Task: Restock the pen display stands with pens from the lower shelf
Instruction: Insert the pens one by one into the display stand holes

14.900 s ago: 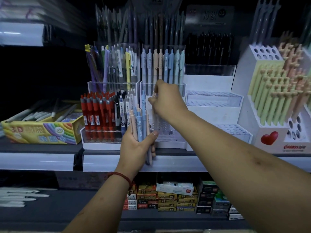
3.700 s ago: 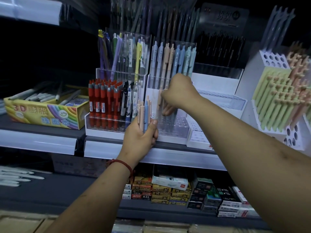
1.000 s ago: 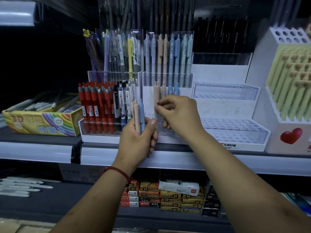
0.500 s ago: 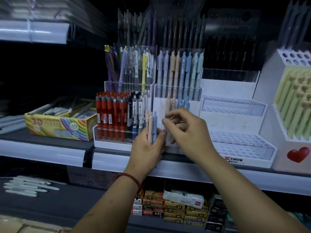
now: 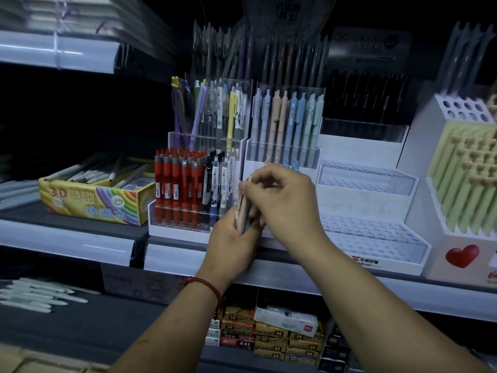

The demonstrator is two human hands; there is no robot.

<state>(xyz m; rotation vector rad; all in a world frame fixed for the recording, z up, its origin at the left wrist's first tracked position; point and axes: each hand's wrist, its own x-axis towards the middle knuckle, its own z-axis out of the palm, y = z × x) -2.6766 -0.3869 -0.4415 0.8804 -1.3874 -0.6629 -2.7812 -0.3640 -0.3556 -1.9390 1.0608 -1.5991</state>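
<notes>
- Head view: a thin bundle (image 5: 240,211) of pastel pens is gripped upright in the left hand (image 5: 231,238), fingers curled round it, just in front of the pastel stand (image 5: 285,157).
- The right hand (image 5: 282,203) is held at the bundle's top, with fingertips (image 5: 244,186) pinched closed on it. One pen is judged to be picked out for slotting; which one cannot be told.
- The stand's top row (image 5: 285,122) is seen full. A few caps of the middle row (image 5: 282,162) show above the right hand. The rest of that row and the front row are hidden by the hands.
- Progress is judged as part-way: only a few pens are left in hand to be slotted.
- The white stand (image 5: 371,211) to the right is seen with its lower tiers bare, so it is not yet restocked.
- Boxes (image 5: 269,332) and loose white pens (image 5: 35,294) are seen on the lower shelf (image 5: 113,319). More fetching is likely needed.
</notes>
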